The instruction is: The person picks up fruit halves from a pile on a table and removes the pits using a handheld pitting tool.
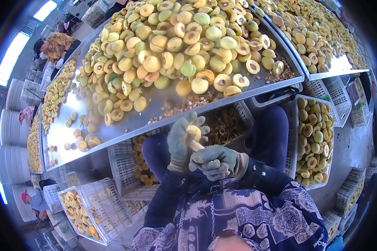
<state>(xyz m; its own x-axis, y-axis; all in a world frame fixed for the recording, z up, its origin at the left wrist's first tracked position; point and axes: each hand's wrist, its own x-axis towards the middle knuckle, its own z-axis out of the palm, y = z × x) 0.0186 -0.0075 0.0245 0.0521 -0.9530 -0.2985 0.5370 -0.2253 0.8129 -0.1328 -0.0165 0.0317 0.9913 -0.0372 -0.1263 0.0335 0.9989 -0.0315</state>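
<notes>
Both hands wear grey-green work gloves and meet just past the near edge of a metal table [157,111]. My left hand [181,142] cups a yellow halved fruit [193,131], apparently an apricot, with its fingers pointing up. My right hand [218,161] is closed around the handle of a tool [196,145], whose far end meets the fruit; its tip is hidden. Beyond them a large heap of halved yellow-green fruit [176,44] covers much of the table. Loose pits and kernels [191,102] lie near the table's edge.
Between my knees stands a crate of dark pits or scraps [224,124]. Plastic crates of fruit stand at right [314,141] and lower left [81,213]. Another fruit-laden table [317,37] adjoins at upper right. Co-workers [58,47] [39,200] sit along the left.
</notes>
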